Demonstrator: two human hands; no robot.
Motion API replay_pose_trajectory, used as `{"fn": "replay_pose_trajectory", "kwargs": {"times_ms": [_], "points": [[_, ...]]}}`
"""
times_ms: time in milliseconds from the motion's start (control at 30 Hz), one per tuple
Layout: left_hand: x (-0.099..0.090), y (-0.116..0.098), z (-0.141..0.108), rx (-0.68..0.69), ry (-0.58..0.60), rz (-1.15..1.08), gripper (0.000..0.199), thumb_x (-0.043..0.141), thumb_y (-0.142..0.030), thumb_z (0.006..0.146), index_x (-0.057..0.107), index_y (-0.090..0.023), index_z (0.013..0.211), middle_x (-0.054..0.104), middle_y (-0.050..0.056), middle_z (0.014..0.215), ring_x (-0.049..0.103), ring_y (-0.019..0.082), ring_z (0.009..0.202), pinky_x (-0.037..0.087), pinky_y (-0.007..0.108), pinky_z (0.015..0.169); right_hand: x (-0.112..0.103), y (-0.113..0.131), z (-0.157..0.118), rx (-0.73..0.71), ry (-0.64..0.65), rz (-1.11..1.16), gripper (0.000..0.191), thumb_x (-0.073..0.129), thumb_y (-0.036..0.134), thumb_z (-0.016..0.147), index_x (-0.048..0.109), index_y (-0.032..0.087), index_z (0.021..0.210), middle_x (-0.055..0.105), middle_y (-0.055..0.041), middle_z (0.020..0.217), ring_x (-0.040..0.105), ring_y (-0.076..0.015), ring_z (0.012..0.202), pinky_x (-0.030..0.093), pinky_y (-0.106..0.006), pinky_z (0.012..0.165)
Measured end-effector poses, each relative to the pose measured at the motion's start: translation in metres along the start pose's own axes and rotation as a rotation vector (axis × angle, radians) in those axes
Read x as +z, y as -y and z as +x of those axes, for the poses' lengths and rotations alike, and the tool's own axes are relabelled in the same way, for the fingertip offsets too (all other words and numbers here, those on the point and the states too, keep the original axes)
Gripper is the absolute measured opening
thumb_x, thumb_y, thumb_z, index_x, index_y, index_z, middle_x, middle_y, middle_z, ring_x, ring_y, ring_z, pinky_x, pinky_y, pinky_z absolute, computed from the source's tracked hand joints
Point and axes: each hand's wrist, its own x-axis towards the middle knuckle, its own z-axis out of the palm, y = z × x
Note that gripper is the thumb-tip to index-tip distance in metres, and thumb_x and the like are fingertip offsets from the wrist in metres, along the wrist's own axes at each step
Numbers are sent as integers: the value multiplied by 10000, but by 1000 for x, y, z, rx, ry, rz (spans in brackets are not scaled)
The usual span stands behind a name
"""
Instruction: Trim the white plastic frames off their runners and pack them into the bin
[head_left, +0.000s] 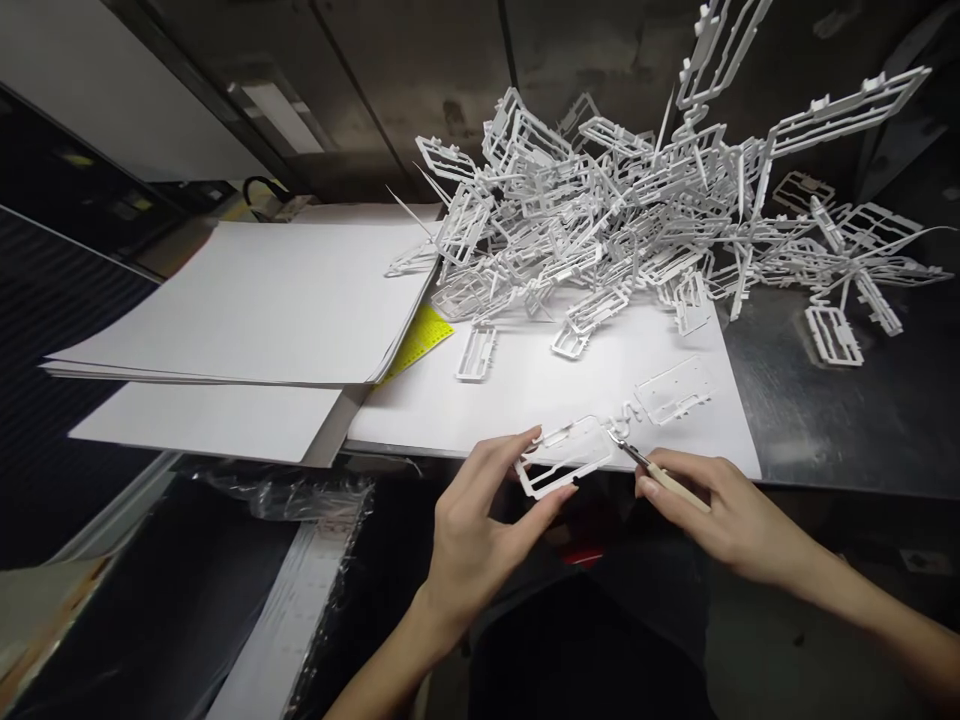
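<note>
My left hand (480, 510) pinches a white plastic frame (531, 487) by its two long sides, with thumb and fingers. My right hand (712, 505) grips a slim craft knife (675, 487) with a cream handle and a narrow metal end. Its tip touches or nearly touches the frame's right end, where a curly white runner (624, 415) joins on. At the runner's far end is a second white frame (675, 390), over the white paper. Parts of the knife's handle are hidden by my fingers.
A tangled heap of white moulded frames (600, 220) fills the back of the metal bench (825, 430). A loose frame (477, 353) lies on the white sheet (420, 420). Stacked white sheets (247, 300) and a yellow perforated piece (420, 340) are at left. Below stands a plastic-lined box (330, 560).
</note>
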Motion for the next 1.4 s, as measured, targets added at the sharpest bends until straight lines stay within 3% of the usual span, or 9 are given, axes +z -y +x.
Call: {"fn": "replay_pose_trajectory", "kwargs": {"times_ms": [200, 333, 467, 633, 767, 967, 1100, 1233, 1400], "points": [[-4, 28, 2, 3, -32, 164, 459, 795, -329, 921, 654, -218, 1344, 676, 88, 1182, 675, 238, 1074, 573, 378, 966, -1, 5, -3, 72, -47, 34, 361, 529, 522, 1097, 626, 213, 939, 500, 31, 694, 457, -171, 607, 352, -269, 562], [-10, 52, 3, 7, -117, 394, 633, 758, -414, 940, 545, -158, 1478, 589, 201, 1381, 569, 372, 1299, 501, 566, 1086, -13, 12, -6, 51, -267, -62, 253, 682, 479, 999, 619, 235, 982, 596, 24, 738, 550, -181, 603, 417, -260, 556], [-17, 45, -2, 15, -235, 234, 288, 741, -249, 948, 662, -201, 1221, 673, 104, 1220, 649, 267, 1184, 530, 459, 1063, -28, 25, 16, -65, -466, -203, 188, 714, 395, 956, 621, 233, 976, 666, -2, 845, 636, -204, 665, 443, -267, 587], [-21, 21, -10, 13, -304, -98, 159, 758, -119, 886, 670, -227, 962, 674, 21, 1003, 665, 195, 952, 545, 396, 907, -21, 52, 81, -214, -437, -571, 229, 703, 98, 880, 588, 205, 1047, 690, -33, 1022, 674, -262, 889, 452, -285, 718], [-23, 9, -14, 27, -383, -167, 204, 814, -119, 819, 722, -252, 943, 699, -15, 931, 663, 186, 867, 549, 378, 835, -10, 58, 122, -116, -308, -917, 308, 595, 19, 942, 572, 184, 1201, 673, -82, 1116, 651, -315, 947, 410, -300, 684], [-21, 8, -25, -201, -188, -353, 68, 808, -207, 866, 760, -253, 881, 729, -22, 892, 684, 136, 838, 583, 233, 793, -11, 64, 124, -96, -221, -976, 380, 563, -56, 901, 567, 180, 1199, 694, -86, 1084, 655, -304, 925, 411, -298, 691], [-17, 16, -27, -333, -112, -495, 109, 848, -284, 832, 758, -226, 814, 736, 2, 844, 694, 138, 765, 594, 195, 697, -31, 73, 100, -291, -294, -490, 271, 672, 23, 942, 525, 210, 1074, 686, -24, 1046, 648, -232, 872, 447, -278, 694], [0, 13, -13, -644, 113, -914, 242, 855, -348, 824, 682, -178, 826, 732, 28, 817, 636, 117, 626, 555, 186, 563, -43, 74, 78, -448, -148, 247, 323, 782, 237, 989, 459, 243, 992, 666, -13, 1049, 618, -192, 834, 484, -283, 743], [16, -2, 16, -907, 374, -1637, 422, 612, -486, 996, 691, -94, 1129, 781, 176, 981, 691, 158, 669, 594, 228, 589, -41, 56, 55, -404, -8, 478, 349, 826, 182, 1001, 485, 255, 988, 650, -5, 1017, 606, -186, 933, 477, -273, 820]]}}
